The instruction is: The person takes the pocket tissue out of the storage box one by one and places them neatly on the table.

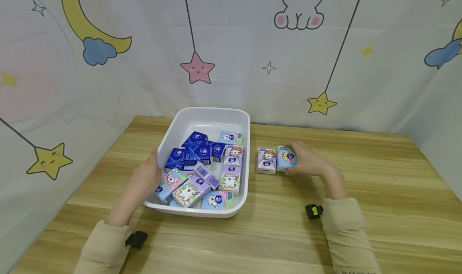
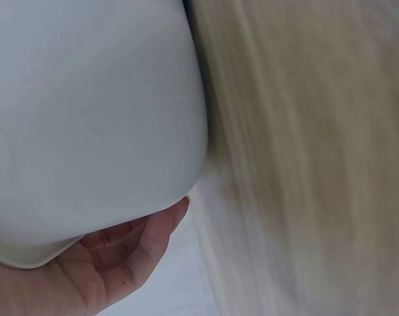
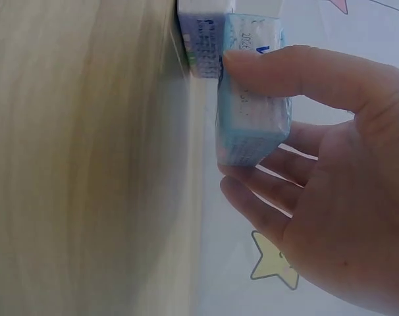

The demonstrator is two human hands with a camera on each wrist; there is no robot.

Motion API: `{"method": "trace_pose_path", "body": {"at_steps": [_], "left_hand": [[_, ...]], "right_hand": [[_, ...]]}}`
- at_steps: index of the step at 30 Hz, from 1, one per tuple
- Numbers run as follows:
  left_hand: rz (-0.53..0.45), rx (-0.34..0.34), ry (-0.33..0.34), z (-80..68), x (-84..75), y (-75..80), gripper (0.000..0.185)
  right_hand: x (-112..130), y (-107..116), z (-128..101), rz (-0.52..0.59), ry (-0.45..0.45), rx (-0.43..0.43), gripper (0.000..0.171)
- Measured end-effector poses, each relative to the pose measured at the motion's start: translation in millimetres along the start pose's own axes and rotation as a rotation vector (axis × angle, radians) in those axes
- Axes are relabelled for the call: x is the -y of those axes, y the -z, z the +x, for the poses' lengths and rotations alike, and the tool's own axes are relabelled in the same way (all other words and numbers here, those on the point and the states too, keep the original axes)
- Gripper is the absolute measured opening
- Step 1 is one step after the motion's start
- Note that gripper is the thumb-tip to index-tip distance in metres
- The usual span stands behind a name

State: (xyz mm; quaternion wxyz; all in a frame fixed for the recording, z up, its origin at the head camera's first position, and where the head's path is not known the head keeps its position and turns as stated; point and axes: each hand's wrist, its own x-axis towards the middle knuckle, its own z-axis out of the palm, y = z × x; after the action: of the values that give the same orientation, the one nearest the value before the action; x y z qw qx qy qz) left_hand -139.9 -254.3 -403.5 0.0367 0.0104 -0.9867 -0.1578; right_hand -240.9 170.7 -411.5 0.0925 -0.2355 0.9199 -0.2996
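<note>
My left hand (image 1: 146, 177) grips the left side of a white plastic tub (image 1: 246, 161). In the left wrist view its fingers (image 2: 153, 240) curl against the tub's outer wall (image 2: 94, 118); the thumb is hidden there. Inside the tub lie several dark blue tissue packs (image 1: 197, 153) and several pastel cartoon tissue packs (image 1: 191, 190). To the tub's right, my right hand (image 1: 306, 159) pinches a light blue tissue pack (image 1: 286, 158) between thumb and fingers. That pack stands beside a purple tissue pack (image 1: 267, 160) on the table.
The wooden table (image 1: 274, 234) runs up to a white curtain (image 1: 252, 93) printed with stars, a moon and a bear. Black wrist straps with small devices (image 1: 137, 239) sit by both beige sleeves (image 1: 343, 218).
</note>
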Motion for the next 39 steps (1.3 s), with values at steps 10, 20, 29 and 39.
{"method": "trace_pose_path", "body": {"at_steps": [10,20,29,39], "left_hand": [[-0.006,0.002,0.004,-0.1,0.1,-0.1,0.054],[-0.007,-0.006,-0.001,0.2,0.9,-0.1,0.053],[-0.008,-0.017,-0.014,0.2,0.8,0.6,0.053],[-0.004,-0.003,0.001,0.0,-0.4,1.1,0.054]], "right_hand": [[-1.5,-5.0,1.5,-0.051,-0.012,0.026,0.082],[-0.6,-8.9,1.5,-0.069,-0.03,0.038,0.081],[0.2,-8.4,1.6,-0.075,-0.04,0.048,0.084],[3.6,-7.3,-0.3,-0.074,-0.069,0.087,0.094]]}}
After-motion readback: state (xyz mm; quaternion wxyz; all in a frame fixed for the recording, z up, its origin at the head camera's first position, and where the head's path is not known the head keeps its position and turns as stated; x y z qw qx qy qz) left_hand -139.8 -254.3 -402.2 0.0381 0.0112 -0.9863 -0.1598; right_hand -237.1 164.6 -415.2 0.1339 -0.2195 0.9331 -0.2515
